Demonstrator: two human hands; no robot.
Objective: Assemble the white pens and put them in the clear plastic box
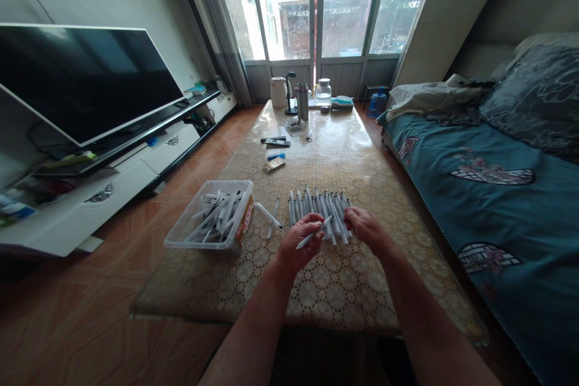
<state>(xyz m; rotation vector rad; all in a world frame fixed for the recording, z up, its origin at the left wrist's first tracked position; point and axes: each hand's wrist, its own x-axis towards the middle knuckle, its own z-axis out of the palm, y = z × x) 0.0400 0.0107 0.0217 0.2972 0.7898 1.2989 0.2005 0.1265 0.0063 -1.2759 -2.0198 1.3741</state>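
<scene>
My left hand (304,243) is closed around a white pen (309,239), which slants up to the right in front of my fingers. A short way to the right, my right hand (364,228) has its fingers pinched together; whatever they hold, if anything, is hidden. Just beyond both hands lies a row of white pens (316,202), side by side, many with dark ends pointing away from me. Two loose pens (269,215) rest to the left of the row. Further left stands a clear plastic box (181,243) heaped with white and black pen pieces (216,214).
The long table (335,295) wears a patterned cover. Beyond the box lie a small packet (274,164), a blue object (275,156) and remote controls (277,142). A steel flask (302,101), kettle (278,92) and glass jar (322,91) stand at the far end. A bed (452,151) flanks the right side.
</scene>
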